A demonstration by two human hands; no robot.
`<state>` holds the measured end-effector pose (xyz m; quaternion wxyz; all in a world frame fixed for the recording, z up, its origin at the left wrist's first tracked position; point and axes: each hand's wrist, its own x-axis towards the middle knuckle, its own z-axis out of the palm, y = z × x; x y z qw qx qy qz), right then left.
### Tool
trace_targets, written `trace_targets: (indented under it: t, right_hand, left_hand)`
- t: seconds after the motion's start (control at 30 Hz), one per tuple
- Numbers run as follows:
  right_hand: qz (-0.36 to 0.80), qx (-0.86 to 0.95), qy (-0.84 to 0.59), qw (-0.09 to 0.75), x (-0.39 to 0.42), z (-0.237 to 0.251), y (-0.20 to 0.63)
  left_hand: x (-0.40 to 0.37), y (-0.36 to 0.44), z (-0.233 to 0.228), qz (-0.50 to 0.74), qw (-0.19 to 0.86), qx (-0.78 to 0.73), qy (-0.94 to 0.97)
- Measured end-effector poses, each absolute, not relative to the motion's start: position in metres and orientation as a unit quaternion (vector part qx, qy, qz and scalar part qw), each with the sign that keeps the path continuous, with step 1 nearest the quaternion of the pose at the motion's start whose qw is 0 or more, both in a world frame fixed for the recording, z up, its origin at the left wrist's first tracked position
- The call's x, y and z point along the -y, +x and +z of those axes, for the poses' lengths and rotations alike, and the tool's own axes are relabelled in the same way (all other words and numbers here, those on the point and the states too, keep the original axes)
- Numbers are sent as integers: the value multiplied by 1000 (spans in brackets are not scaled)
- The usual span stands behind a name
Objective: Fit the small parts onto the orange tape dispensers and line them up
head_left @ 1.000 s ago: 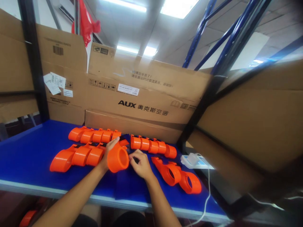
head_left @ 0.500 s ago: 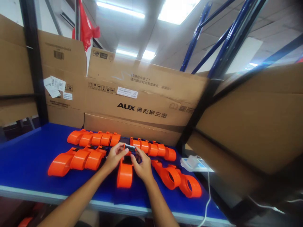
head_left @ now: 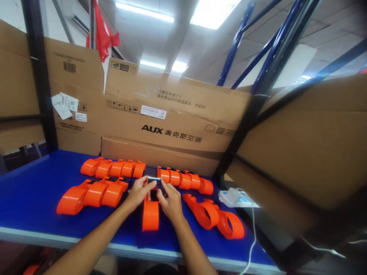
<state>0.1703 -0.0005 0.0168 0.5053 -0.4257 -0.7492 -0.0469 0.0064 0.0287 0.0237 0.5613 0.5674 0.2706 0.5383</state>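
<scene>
- The blue tabletop (head_left: 34,198) runs across the lower half of the view, its pale front edge nearest the person.
- On it, at the near centre, lies an orange plastic ring clamp (head_left: 150,214), its round band toward the person and its dark far end between the two hands.
- The left hand (head_left: 139,193) comes in from 7 o'clock; its fingers curl down over the far end of the ring clamp, touching it from the left. Its grip is partly closed, fingertips pinching at the dark part rather than wrapped round the band.
- The right hand (head_left: 170,202) comes in from 5 o'clock and presses the same end from the right, fingers bent and close together; how firmly this grip holds cannot be told.
- At 9 o'clock of the hands lies a row of three orange clamps (head_left: 91,193); at 3 o'clock, a pair of open orange rings (head_left: 218,217).
- Farther back, two rows of orange clamps (head_left: 114,169) (head_left: 185,180) lie end to end.
- At 2 o'clock, off the tabletop's edge, sits a white charger (head_left: 233,195) with a cable.
- Behind stand cardboard boxes (head_left: 172,126), one printed AUX, between black and blue rack posts (head_left: 243,42), under ceiling lights.
</scene>
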Motion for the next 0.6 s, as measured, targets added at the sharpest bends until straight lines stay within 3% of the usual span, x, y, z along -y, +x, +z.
trace_targets:
  t: [0.6]
  right_hand:
    - [-50,766,-423,482,0,18,173]
  left_hand:
    - [-33,5,22,542,606,-263,519]
